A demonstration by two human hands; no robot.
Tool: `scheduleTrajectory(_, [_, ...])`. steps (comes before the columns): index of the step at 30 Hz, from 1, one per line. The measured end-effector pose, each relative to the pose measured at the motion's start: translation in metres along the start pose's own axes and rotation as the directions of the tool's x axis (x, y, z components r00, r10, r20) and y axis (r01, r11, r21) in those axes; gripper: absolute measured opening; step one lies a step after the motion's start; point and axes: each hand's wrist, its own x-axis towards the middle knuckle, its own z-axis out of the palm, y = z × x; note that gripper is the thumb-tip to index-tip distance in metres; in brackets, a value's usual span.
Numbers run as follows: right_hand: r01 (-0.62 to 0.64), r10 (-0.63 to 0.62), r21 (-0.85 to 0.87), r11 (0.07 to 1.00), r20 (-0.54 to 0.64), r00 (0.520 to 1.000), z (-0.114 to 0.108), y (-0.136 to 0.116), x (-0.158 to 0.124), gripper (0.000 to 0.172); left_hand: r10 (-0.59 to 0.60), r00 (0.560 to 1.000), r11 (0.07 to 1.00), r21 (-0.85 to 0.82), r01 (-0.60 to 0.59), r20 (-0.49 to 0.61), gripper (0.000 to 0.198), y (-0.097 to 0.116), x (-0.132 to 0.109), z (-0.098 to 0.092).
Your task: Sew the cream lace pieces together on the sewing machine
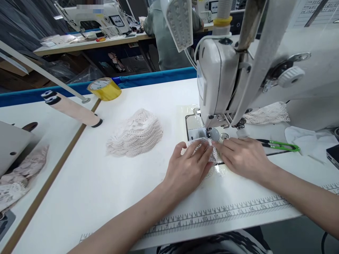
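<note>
A white lace piece [198, 144] lies under the needle area of the sewing machine [219, 77]. My left hand [189, 162] rests on it with fingers stretched and somewhat apart, pressing it to the bed. From the other side, my right hand [241, 155] has its fingers bent together at the lace's right edge, close to the presser foot [208, 133]. The fingertips partly cover the lace. To the left, a fanned stack of lace pieces [136, 134] lies on the white table [127, 190].
Green-handled thread snips [284, 145] lie right of my right hand, with more lace [267, 113] behind. Yellow tape [104, 89] and thread spools [74, 109] sit at the far left. A printed ruler [212, 217] runs along the front edge. A person [169, 35] is beyond the table.
</note>
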Motion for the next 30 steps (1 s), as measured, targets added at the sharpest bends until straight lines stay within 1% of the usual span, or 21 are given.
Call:
scheduleTrajectory(13, [-0.045,0.047,-0.045,0.998,0.056,0.997,0.0006,-0.0008,0.0020,0.029,-0.031,0.999,0.999,-0.012,0.031,-0.016,0.029,-0.0018,0.0046,0.0064])
scheduleTrajectory(19, [-0.048,0.051,-0.041,0.998,0.057,0.997,-0.0009,-0.0009,0.0032,0.027,-0.036,0.999,0.999,0.000,0.036,-0.031,0.029,-0.0001,0.0048,0.0075])
scheduleTrajectory(30, [-0.069,0.071,-0.037,0.997,0.063,0.995,-0.0004,-0.0018,0.0038,0.026,-0.042,0.999,0.999,0.000,0.042,-0.025,0.030,0.0007,0.0040,0.0083])
